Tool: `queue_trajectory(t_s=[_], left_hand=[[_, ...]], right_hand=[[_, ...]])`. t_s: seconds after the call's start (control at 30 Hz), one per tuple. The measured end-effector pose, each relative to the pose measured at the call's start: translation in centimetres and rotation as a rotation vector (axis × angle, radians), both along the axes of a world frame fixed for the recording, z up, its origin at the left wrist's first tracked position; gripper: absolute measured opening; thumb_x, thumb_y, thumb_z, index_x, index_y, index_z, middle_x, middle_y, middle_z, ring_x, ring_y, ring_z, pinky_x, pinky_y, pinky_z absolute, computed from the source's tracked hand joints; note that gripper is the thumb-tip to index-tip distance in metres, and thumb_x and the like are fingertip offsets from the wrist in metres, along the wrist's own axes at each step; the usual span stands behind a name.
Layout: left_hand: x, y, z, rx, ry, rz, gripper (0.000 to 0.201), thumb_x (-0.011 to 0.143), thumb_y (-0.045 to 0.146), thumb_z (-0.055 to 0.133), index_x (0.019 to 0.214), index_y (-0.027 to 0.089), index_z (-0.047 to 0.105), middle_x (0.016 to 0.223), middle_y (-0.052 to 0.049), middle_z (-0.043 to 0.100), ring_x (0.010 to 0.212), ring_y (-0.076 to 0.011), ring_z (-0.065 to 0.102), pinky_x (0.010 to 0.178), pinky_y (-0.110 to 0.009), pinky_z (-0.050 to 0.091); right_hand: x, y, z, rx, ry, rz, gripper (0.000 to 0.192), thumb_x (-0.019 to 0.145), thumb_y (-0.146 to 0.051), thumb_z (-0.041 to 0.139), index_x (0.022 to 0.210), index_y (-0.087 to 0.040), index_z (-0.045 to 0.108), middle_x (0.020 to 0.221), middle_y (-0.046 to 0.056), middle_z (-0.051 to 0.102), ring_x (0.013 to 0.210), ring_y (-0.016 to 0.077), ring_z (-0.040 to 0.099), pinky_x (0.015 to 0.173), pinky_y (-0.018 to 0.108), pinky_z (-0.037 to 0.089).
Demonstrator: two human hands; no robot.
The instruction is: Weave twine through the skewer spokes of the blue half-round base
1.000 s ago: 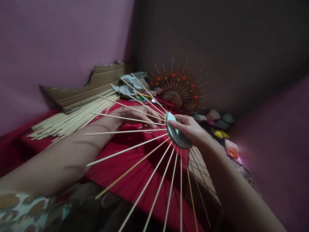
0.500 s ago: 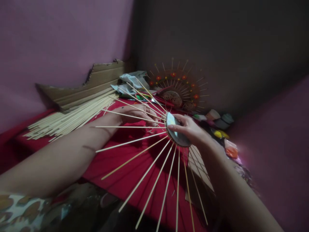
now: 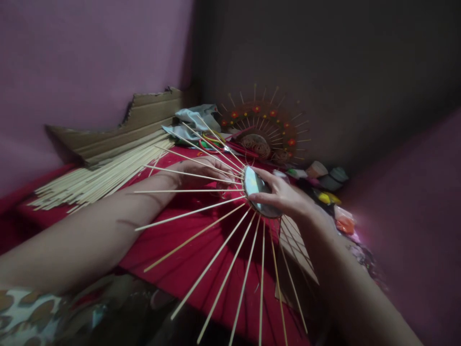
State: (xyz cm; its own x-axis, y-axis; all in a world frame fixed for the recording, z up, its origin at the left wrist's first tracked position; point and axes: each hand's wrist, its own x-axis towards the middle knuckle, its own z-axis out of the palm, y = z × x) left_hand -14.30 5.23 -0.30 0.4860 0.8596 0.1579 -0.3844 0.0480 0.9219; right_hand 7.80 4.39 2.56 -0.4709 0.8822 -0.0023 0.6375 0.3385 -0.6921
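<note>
A round mirror disc (image 3: 254, 182) is tilted above the red cloth, with several thin wooden sticks (image 3: 211, 263) fanning out from its edge to the left and toward me. My right hand (image 3: 284, 192) grips the disc from the right, its thumb lying across the shiny face. Behind the sticks, by the disc's left edge, my left hand (image 3: 205, 169) has its fingers pinched together. Thin brown twine shows at those fingertips, partly hidden by the sticks. The fingers of my right hand under the disc are out of sight.
Red cloth (image 3: 162, 254) covers the work surface. Loose sticks (image 3: 104, 170) lie at left beside torn cardboard (image 3: 151, 110). Behind are a grey-blue cloth (image 3: 198, 116), scissors (image 3: 212, 142) and a flowered sunburst piece (image 3: 257, 109). Packets (image 3: 345, 221) line the right; a flat board (image 3: 293, 245) lies below my right arm.
The disc and its sticks have shifted slightly left in the view, along with the background. Both hands keep nearly the same hold; my left fingers have moved only a little.
</note>
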Motion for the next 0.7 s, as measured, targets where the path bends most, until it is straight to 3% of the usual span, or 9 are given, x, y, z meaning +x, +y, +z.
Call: queue_trajectory(t_s=[0.1, 0.17, 0.3, 0.43, 0.7], left_hand=[[-0.2, 0.5, -0.1, -0.103, 0.149, -0.192, 0.008, 0.072, 0.004, 0.057, 0.076, 0.003, 0.063, 0.064, -0.008, 0.062, 0.053, -0.0124, 0.055, 0.051, -0.024, 0.043], [-0.3, 1.0, -0.5, -0.130, 0.172, -0.229, 0.012, 0.074, 0.007, 0.057, 0.083, 0.003, 0.062, 0.069, -0.009, 0.062, 0.055, -0.0122, 0.055, 0.053, -0.025, 0.043], [-0.4, 1.6, -1.2, -0.130, 0.183, -0.255, 0.012, 0.075, 0.011, 0.058, 0.084, 0.004, 0.062, 0.066, -0.008, 0.061, 0.052, -0.0114, 0.052, 0.048, -0.023, 0.040], [-0.2, 1.3, -0.9, -0.125, 0.169, -0.225, 0.006, 0.074, 0.012, 0.058, 0.074, 0.008, 0.062, 0.061, -0.005, 0.058, 0.050, -0.0109, 0.050, 0.046, -0.022, 0.039], [-1.7, 1.2, -0.5, -0.114, 0.203, -0.191, 0.009, 0.073, 0.014, 0.063, 0.068, 0.010, 0.057, 0.055, -0.003, 0.057, 0.047, -0.0104, 0.050, 0.044, -0.021, 0.038]], right_hand=[[-0.3, -0.4, 0.4, 0.018, -0.059, -0.010, 0.082, 0.061, -0.041, 0.069, 0.134, -0.022, 0.037, 0.136, 0.010, 0.044, 0.120, 0.0281, 0.043, 0.101, 0.044, 0.032], [-0.6, -0.7, 0.8, 0.035, -0.113, -0.024, 0.083, 0.062, -0.040, 0.068, 0.136, -0.020, 0.035, 0.136, 0.011, 0.044, 0.119, 0.0288, 0.044, 0.100, 0.044, 0.033], [-1.1, -1.0, 1.1, 0.105, -0.223, -0.041, 0.085, 0.063, -0.036, 0.065, 0.138, -0.018, 0.031, 0.134, 0.014, 0.045, 0.113, 0.0310, 0.048, 0.093, 0.045, 0.038], [-0.9, -0.6, 0.7, 0.184, -0.199, -0.025, 0.082, 0.063, -0.033, 0.062, 0.137, -0.019, 0.032, 0.130, 0.014, 0.048, 0.109, 0.0293, 0.050, 0.090, 0.043, 0.041], [-0.2, 0.5, 0.3, 0.239, -0.161, -0.124, 0.078, 0.061, -0.033, 0.061, 0.134, -0.018, 0.037, 0.126, 0.013, 0.051, 0.111, 0.0284, 0.049, 0.095, 0.041, 0.037]])
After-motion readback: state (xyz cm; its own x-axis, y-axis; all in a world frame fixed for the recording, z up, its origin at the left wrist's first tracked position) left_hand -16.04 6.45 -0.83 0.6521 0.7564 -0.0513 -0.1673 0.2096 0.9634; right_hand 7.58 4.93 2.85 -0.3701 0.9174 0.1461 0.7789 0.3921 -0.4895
